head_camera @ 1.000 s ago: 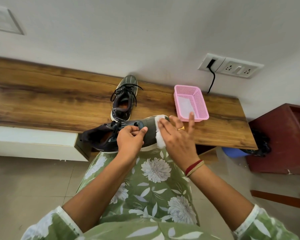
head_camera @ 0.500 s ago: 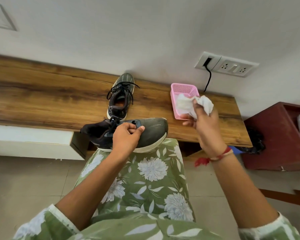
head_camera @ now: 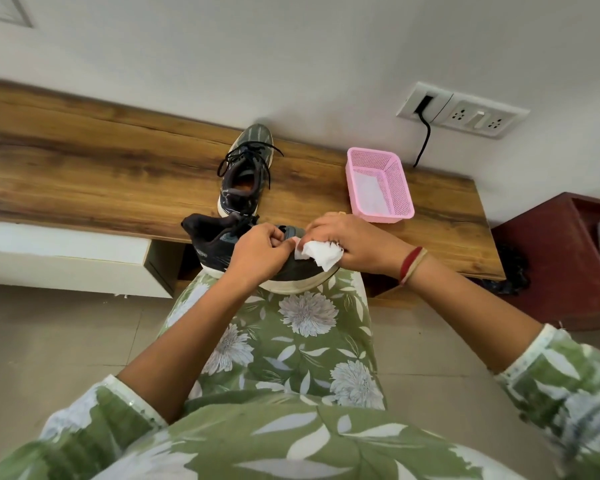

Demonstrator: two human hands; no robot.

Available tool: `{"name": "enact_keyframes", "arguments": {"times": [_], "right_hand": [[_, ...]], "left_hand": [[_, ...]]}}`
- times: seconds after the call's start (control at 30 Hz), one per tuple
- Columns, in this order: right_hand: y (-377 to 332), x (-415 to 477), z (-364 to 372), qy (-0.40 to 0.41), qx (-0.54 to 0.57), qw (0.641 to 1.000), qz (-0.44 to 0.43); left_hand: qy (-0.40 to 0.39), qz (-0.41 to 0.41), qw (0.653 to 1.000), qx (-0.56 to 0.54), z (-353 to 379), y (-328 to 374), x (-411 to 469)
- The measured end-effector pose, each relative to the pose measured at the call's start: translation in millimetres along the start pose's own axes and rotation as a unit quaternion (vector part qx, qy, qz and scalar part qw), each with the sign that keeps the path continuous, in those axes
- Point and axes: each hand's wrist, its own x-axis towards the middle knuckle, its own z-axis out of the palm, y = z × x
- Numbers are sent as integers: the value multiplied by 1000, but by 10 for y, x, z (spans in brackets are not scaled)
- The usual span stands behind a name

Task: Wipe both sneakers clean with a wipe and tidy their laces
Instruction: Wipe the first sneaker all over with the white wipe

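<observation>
The wiping step is in hand, and the near sneaker [head_camera: 212, 240] is being worked on. It is laid sideways across the lap, toe to the right, just at the front edge of the desk [head_camera: 101, 174]. It is steadied by the left hand [head_camera: 260, 249], whose fingers are curled and pinched in at the tongue and eyelet area; whether a lace or the tongue itself is held cannot be told. A crumpled white wipe [head_camera: 321, 254] is gripped in the right hand [head_camera: 354, 240] and pressed onto the dark upper, towards the toe.

The far sneaker [head_camera: 245, 174] is left upright on the desk, its laces [head_camera: 246, 154] loose and splayed, so that one looks not yet reached. A fresh sheet is seen in the pink basket [head_camera: 381, 216] beside it.

Next, firm strokes along the upper and the white sole edge would be called for, with the shoe braced against the knee.
</observation>
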Motion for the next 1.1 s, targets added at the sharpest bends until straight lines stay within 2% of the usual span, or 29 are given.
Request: {"name": "enact_keyframes", "arguments": {"times": [0.1, 0.2, 0.3, 0.37, 0.43, 0.47, 0.5, 0.53, 0.57, 0.63, 0.7, 0.77, 0.9, 1.0, 1.07, 1.1], "right_hand": [[37, -11, 34, 9, -6, 1000, 0], [28, -85, -5, 42, 33, 999, 10], [96, -188, -15, 65, 95, 991, 69], [121, -254, -67, 105, 213, 960, 147], [103, -276, -111, 210, 342, 892, 207], [94, -268, -120, 257, 367, 867, 217], [75, -246, -116, 275, 366, 862, 216], [44, -234, -99, 259, 349, 879, 199], [25, -226, -58, 214, 308, 911, 170], [13, -222, 85, 94, 155, 976, 121], [17, -237, 227, 58, 46, 996, 48], [-4, -236, 295, 113, 9, 994, 11], [-52, -242, 407, 260, -23, 965, -4], [-64, -317, 513, 279, -17, 960, 19], [-105, -337, 503, 306, 119, 938, 109], [-154, -304, 440, 338, 240, 892, 179]], "left_hand": [[-8, 5, 1000, 4, -9, -6, -14], [-9, -1, 1000, -12, -16, -31, -23], [-4, 7, 1000, 8, 14, -49, -64], [3, 16, 999, 31, 5, -47, -83], [-4, 23, 999, 45, -17, -33, -76], [-13, 24, 998, 50, -20, -26, -73], [-23, 24, 998, 56, -15, -21, -74], [-32, 24, 997, 63, -12, -15, -78], [-38, 25, 997, 70, -11, -12, -81], [-42, 26, 996, 74, -20, -17, -82], [-40, 21, 997, 58, -40, -33, -71], [-42, 10, 999, 14, -45, -45, -67], [-61, 1, 996, -60, -9, -62, -77], [-69, 2, 996, -62, 40, -108, -100], [-68, 12, 997, -22, 48, -108, -100], [-68, 18, 998, -3, 37, -101, -89]]}}
